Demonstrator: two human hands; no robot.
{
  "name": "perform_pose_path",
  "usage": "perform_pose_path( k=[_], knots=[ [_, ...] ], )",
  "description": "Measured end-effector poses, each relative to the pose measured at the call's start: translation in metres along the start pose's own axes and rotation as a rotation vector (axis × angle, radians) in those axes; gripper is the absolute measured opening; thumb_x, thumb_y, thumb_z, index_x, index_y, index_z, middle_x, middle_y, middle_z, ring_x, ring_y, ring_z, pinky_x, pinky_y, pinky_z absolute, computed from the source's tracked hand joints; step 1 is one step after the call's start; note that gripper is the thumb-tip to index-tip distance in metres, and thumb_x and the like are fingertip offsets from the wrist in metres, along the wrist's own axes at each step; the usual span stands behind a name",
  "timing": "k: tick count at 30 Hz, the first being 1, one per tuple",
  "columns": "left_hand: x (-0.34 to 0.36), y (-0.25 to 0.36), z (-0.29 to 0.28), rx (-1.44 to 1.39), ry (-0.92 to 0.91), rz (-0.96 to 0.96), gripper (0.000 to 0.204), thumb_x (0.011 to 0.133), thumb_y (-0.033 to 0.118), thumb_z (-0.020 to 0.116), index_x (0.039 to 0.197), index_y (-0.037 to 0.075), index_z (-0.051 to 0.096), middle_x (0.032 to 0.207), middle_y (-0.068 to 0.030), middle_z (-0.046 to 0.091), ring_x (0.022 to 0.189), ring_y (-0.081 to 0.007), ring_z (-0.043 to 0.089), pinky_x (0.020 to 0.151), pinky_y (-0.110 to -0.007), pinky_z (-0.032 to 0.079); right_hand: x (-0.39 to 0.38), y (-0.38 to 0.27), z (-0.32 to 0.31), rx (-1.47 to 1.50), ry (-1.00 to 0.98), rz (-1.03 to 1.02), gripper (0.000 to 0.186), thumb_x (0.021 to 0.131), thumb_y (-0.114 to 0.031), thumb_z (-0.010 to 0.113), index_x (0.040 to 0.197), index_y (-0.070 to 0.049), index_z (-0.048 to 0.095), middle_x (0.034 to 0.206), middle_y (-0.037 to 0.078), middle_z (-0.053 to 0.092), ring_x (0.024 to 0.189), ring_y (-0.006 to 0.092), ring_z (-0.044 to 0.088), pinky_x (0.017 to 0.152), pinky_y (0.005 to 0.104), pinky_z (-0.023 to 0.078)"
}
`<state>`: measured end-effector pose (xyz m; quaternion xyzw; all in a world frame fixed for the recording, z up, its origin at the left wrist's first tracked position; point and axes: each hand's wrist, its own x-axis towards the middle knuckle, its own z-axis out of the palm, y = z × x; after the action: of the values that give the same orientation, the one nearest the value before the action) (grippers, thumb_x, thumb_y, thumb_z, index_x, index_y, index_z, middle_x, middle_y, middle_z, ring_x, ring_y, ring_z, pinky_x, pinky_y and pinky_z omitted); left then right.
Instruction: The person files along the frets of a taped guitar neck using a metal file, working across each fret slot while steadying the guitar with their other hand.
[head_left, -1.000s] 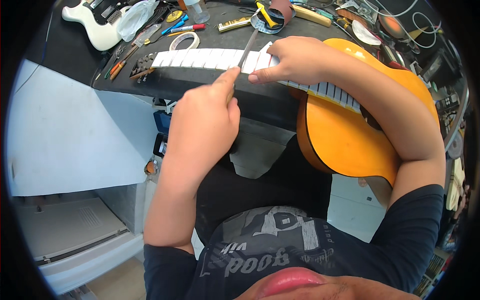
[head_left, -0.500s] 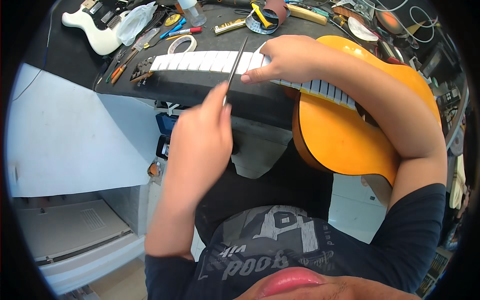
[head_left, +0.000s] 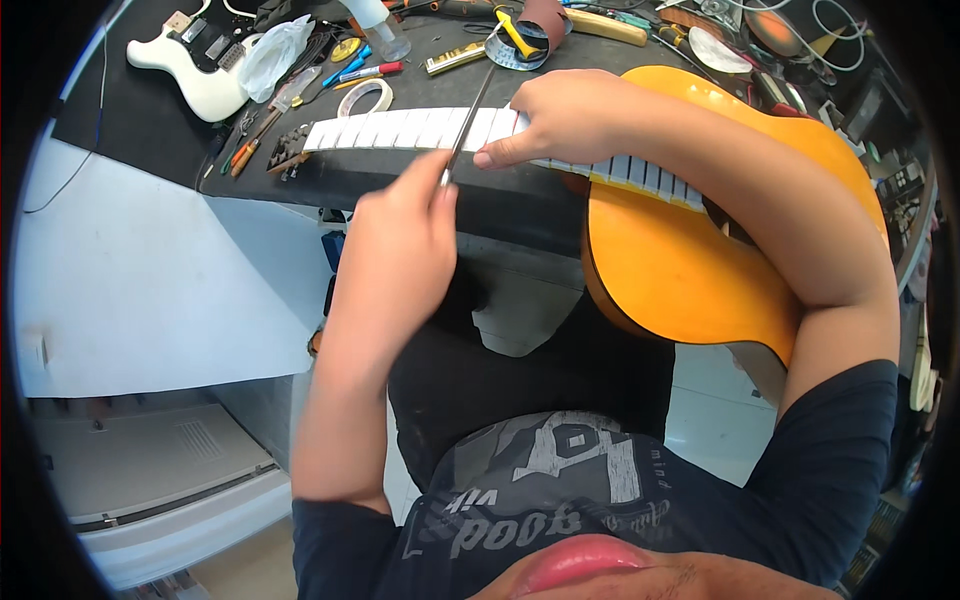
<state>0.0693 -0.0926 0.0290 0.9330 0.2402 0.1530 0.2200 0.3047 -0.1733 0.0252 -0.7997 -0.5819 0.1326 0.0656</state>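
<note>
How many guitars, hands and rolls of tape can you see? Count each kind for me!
Guitars: 2, the orange guitar and the white electric guitar
Hands: 2, the left hand holding a thin metal tool, and the right hand on the taped neck
Tape rolls: 1, the white tape roll
Total: 5

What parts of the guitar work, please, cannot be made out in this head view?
- Fretboard under the right hand: covered by that hand.
- Thin metal tool: its handle end is hidden inside the left hand.
- Orange guitar body: its soundhole area lies behind the right forearm.
</note>
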Motion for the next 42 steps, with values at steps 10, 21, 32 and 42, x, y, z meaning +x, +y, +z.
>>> perform_pose_path(
  k=[10, 21, 32, 42],
  knots=[
    [-0.090, -0.004, 0.006, -0.089, 0.060, -0.032, 0.041, 0.107, 0.001, 0.064, 0.148, 0.000, 0.066, 0.096, -0.0288, 0.077, 0.086, -0.0460, 0.079, 0.076, -0.045, 0.061, -0.003, 0.002, 0.002, -0.014, -0.033, 0.022, 0.096, 0.095, -0.087, 0.063, 0.118, 0.005, 0.082, 0.104, 0.024, 0.080, 0.102, 0.0368, 0.080, 0.092, 0.0470, 0.061],
    [-0.015, -0.019, -0.008, -0.363, 0.106, -0.166, 0.042, 0.112, 0.010, 0.060, 0.153, 0.005, 0.064, 0.081, 0.0008, 0.063, 0.058, -0.0042, 0.050, 0.051, -0.025, 0.039, 0.004, 0.008, 0.005, -0.001, -0.053, -0.009, 0.100, 0.095, -0.091, 0.056, 0.119, 0.003, 0.082, 0.103, 0.021, 0.081, 0.105, 0.0375, 0.079, 0.094, 0.0490, 0.060],
    [-0.110, 0.009, 0.011, 0.051, 0.037, 0.037, 0.050, 0.104, -0.001, 0.063, 0.154, 0.000, 0.061, 0.107, -0.0211, 0.076, 0.092, -0.0382, 0.074, 0.086, -0.043, 0.058, -0.005, 0.045, -0.057, -0.059, -0.315, -0.116, 0.095, 0.088, -0.081, 0.076, 0.139, 0.000, 0.074, 0.132, 0.023, 0.076, 0.121, 0.0368, 0.073, 0.108, 0.0468, 0.055],
    [-0.002, 0.016, 0.012, 0.091, 0.102, 0.042, 0.038, 0.110, 0.009, 0.065, 0.147, 0.007, 0.069, 0.088, -0.0274, 0.075, 0.080, -0.0463, 0.075, 0.073, -0.047, 0.058, 0.004, 0.052, -0.049, 0.054, -0.668, -0.165, 0.116, 0.077, -0.072, 0.093, 0.162, -0.003, 0.058, 0.160, 0.023, 0.062, 0.150, 0.0382, 0.058, 0.125, 0.0485, 0.042]
  ],
)
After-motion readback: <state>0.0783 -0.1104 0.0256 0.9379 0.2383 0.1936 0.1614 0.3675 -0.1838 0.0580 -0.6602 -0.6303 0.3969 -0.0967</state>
